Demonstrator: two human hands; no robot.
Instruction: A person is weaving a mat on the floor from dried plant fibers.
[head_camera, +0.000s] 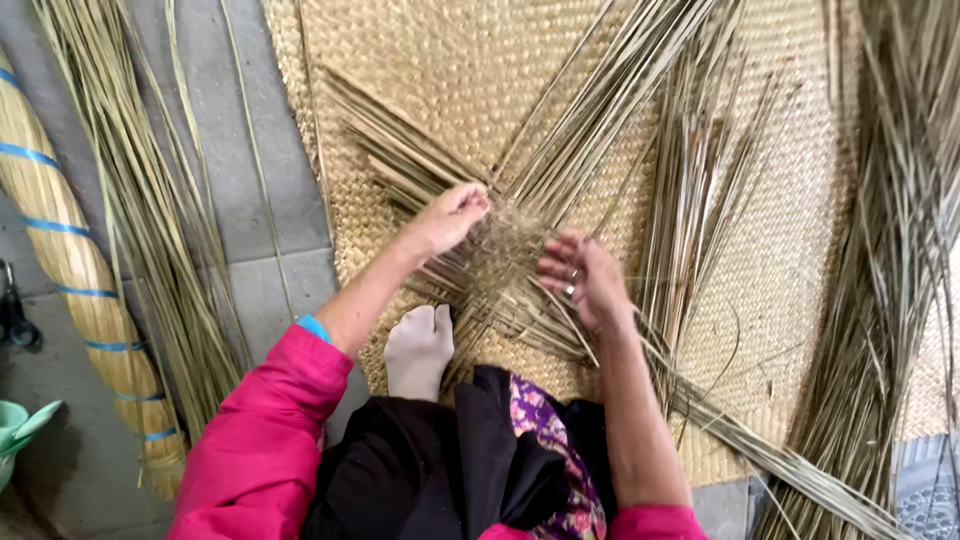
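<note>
- The left hand (452, 215) sits at about eleven o'clock from the small woven patch (500, 265); its fingers are curled tight, pinching a few dry reed strips (600, 130) at the patch's upper edge.
- The right hand (585, 280) rests at three o'clock of that patch, fingers loosely bent and spread over the strips, pressing them down rather than gripping; a ring shows on one finger.
- A socked foot (418, 345) at seven o'clock pins the lower strips flat.
- Progress, judging by what shows: only a small crossed square is woven at the centre. Long loose strips fan out toward ten, one and five o'clock, all unwoven, so most of the work looks to be ahead.
- The new piece lies on top of a finished woven mat (480, 60), which serves as the work surface.
- Loose bundles of reeds (890, 250) wait at three o'clock, and another bundle (150, 220) at nine o'clock on the grey floor (250, 170).
- A rolled mat (70, 260) with blue bands lies at far nine o'clock.
- Containers: a green tub (12, 430) shows partly at eight o'clock, with a green scoop in it; anything else inside cannot be made out.
</note>
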